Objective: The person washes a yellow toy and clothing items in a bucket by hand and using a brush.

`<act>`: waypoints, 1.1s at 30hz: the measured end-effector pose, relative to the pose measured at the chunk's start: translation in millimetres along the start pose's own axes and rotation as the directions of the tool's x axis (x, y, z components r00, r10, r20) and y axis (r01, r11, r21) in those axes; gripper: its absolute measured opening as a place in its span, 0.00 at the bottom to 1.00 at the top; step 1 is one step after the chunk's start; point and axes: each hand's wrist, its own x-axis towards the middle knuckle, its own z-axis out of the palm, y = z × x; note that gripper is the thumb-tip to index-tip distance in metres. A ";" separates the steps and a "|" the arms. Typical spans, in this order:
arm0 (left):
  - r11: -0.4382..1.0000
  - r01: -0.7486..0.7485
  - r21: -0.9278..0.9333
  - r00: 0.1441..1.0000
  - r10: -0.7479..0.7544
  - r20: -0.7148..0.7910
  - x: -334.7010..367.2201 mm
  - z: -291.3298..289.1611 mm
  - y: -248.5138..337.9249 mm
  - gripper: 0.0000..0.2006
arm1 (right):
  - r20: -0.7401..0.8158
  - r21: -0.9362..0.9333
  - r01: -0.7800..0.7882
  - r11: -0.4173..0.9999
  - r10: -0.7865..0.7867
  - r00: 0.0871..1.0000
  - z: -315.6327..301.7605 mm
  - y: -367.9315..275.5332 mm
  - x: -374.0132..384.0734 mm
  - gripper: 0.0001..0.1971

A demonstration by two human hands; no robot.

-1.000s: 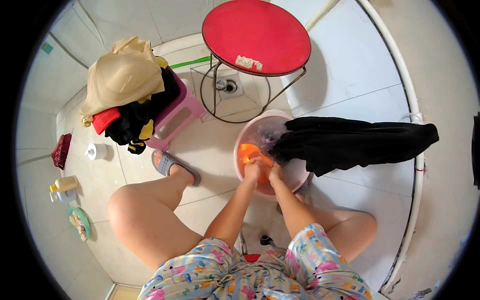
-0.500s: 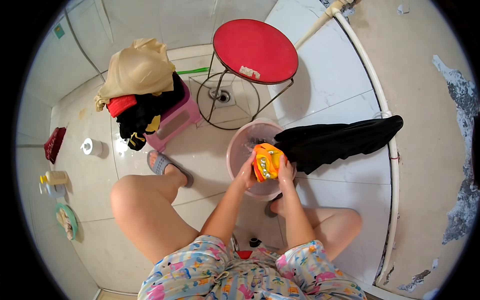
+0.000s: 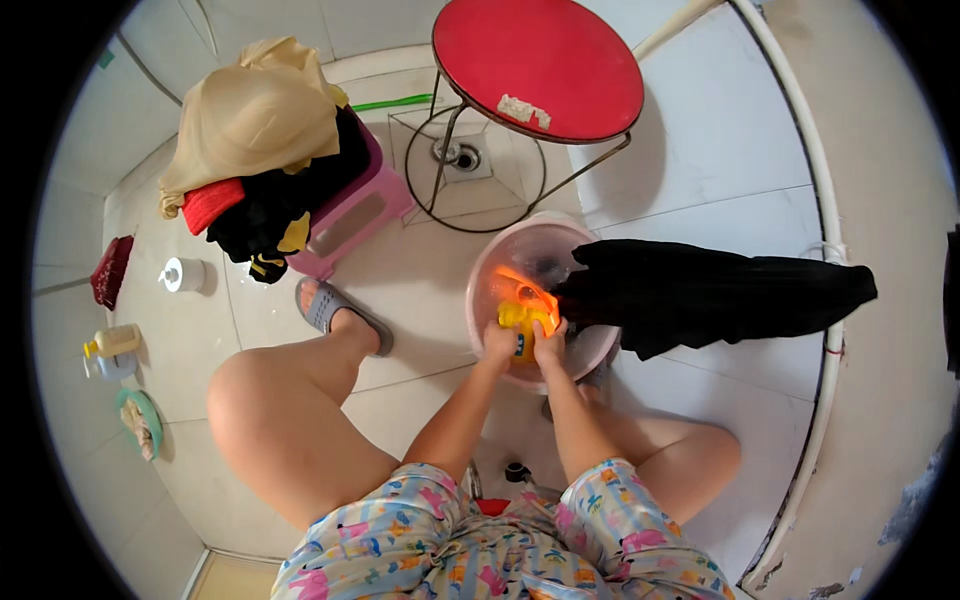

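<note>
My left hand [image 3: 499,342] and my right hand [image 3: 548,344] are both closed on a yellow and orange cloth [image 3: 517,314], held over a pink basin [image 3: 477,290]. An orange part of the cloth hangs forward in a loop inside the basin, and a small blue patch shows between my hands. Water seems to lie in the basin, though the cloth and hands cover much of it. From the basin's right side a long black garment [image 3: 710,296] stretches out over the tiles, its near end partly inside the rim.
A red round stool [image 3: 540,65] stands beyond the basin by a floor drain [image 3: 464,156]. A pink plastic stool [image 3: 355,222] bears piled clothes [image 3: 255,115]. At left are a white dispenser [image 3: 183,275], bottles [image 3: 115,342] and a green bowl [image 3: 156,425]. A white pipe [image 3: 826,200] runs along the right.
My hands and the cloth have gone down into the basin, and the bunched cloth has opened out with an orange part stretched forward. The view has shifted slightly.
</note>
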 end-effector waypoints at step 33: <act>0.680 -0.408 0.609 0.899 0.415 0.138 -28.6 -11.4 2.7 0.30 | -0.124 -0.233 0.036 0.972 -0.066 0.990 24.3 16.6 -11.1 0.25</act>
